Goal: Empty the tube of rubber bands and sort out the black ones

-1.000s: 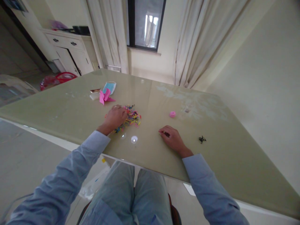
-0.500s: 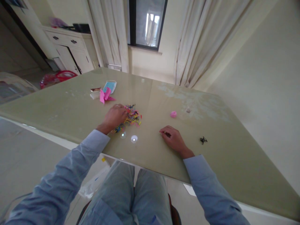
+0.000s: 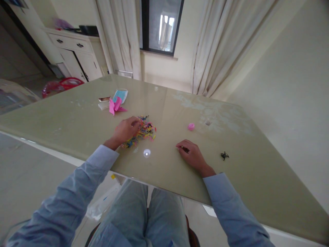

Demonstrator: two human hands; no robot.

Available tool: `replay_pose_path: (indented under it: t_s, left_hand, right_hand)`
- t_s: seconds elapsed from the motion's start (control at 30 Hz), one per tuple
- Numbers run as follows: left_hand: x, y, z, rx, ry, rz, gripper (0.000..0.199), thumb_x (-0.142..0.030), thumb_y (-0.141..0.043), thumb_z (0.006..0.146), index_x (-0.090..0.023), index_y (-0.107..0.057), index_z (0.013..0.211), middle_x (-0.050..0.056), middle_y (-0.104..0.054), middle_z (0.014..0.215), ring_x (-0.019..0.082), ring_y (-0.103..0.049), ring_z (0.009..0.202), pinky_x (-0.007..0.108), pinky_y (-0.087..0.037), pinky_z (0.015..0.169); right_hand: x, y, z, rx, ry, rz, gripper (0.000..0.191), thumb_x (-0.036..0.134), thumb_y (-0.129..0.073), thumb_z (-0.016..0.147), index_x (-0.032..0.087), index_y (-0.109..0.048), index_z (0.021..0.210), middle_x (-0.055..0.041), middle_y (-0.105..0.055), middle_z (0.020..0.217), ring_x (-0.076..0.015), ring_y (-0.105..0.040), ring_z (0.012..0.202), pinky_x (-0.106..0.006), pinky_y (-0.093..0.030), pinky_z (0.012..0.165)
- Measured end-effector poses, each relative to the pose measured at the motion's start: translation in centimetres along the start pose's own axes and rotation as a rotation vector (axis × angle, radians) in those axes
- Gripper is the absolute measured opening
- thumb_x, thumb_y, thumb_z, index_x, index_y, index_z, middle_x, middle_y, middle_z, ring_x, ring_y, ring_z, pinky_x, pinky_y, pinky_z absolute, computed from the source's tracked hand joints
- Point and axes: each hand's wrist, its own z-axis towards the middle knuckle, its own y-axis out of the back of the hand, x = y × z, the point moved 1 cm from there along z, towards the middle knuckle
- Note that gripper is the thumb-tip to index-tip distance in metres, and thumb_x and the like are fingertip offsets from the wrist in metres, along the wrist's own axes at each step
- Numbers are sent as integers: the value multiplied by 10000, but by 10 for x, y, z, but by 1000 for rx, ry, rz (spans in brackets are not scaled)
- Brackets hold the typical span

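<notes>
A loose heap of small coloured bands [image 3: 145,132], which look like rubber bands, lies left of centre on the table. My left hand [image 3: 125,130] is over its left side, fingers bent and their tips closed together at the bands. Whatever the fingertips pinch is too small to name. My right hand [image 3: 191,153] rests on the table to the right of the heap, its fingers curled together. Something dark shows in its hollow, but I cannot make it out. Beyond that hand sits a small pink bundle [image 3: 191,127]. A little clump of black bands [image 3: 224,156] lies to its right.
At the back left are a pink folded paper piece [image 3: 117,105], a blue face mask [image 3: 120,94] and a small brown-and-white packet [image 3: 104,99]. A small clear item [image 3: 208,122] lies beyond the pink bundle. The table's front edge [image 3: 144,181] runs above my lap.
My left hand has turned a little, and its thumb and forefinger show more plainly at the heap. The right hand stays curled in nearly the same place. The view has shifted slightly.
</notes>
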Motion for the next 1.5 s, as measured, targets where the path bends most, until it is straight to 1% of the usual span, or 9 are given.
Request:
replay_pose_path:
  t_s: [0.1,0.2,0.27,0.37,0.67,0.8,0.9,1.13,1.5]
  left_hand:
    - [-6,2,-3,-51,87,-224,288,-382,-583,818,-153,-732,908,50,-728,796,171,-612,687,273,-442,635]
    - [-20,2,-11,-80,184,-593,260,-381,-707,748,-152,-752,861,45,-731,805,153,-612,684,254,-449,612]
    - [-35,0,-20,-100,265,-862,265,-368,-787,696,-158,-762,855,22,-704,753,109,-552,595,229,-412,543]
    - [-63,-8,-34,-10,346,-1221,277,-320,-855,655,-149,-777,859,21,-674,703,86,-522,572,214,-408,520]
    - [-141,-53,-53,161,551,-1811,217,-200,-858,661,-162,-736,836,0,-688,762,48,-545,580,159,-414,487]
    - [-164,-72,-61,248,603,-1888,189,-174,-823,707,-165,-723,867,-7,-679,768,46,-567,598,150,-434,496]
    - [-177,-78,-62,268,601,-1904,175,-159,-819,708,-167,-721,852,-8,-679,755,51,-586,611,145,-449,502]
    - [-193,-78,-59,269,625,-1953,175,-150,-824,700,-180,-709,828,-2,-732,841,38,-602,626,130,-478,522]
    - [-208,-79,-67,291,532,-1844,185,-185,-852,638,-181,-725,773,5,-726,825,51,-581,614,158,-448,511]
  right_hand:
    - [-1,0,0,-2,0,0,139,134,-589,874,201,-710,887,-50,-696,840,-158,-634,727,-282,-510,687]
    - [-2,-1,0,-6,0,8,154,114,-580,865,196,-707,892,-49,-690,840,-152,-622,707,-276,-503,672]
    - [-2,-1,0,-9,0,7,146,120,-582,867,195,-705,891,-48,-688,837,-152,-618,704,-278,-500,672]
    - [-2,-1,0,-14,4,3,125,136,-592,875,196,-702,878,-44,-685,815,-155,-616,709,-279,-493,675]
    - [1,-3,-1,-33,-25,1,133,118,-602,869,199,-706,882,-35,-688,819,-147,-601,729,-264,-465,691]
    - [1,-3,-1,-29,-40,25,94,155,-618,879,213,-689,858,-24,-683,838,-151,-609,767,-263,-471,733]
    - [0,-4,-1,-23,-32,45,78,220,-635,894,216,-663,821,-24,-674,850,-160,-609,800,-263,-474,750]
    - [-2,-6,-2,-2,-54,12,58,210,-599,915,217,-647,883,-31,-656,849,-165,-606,772,-268,-486,732]
    - [0,-7,-2,4,-47,41,186,91,-607,855,202,-568,710,-8,-638,769,-174,-608,797,-272,-496,685]
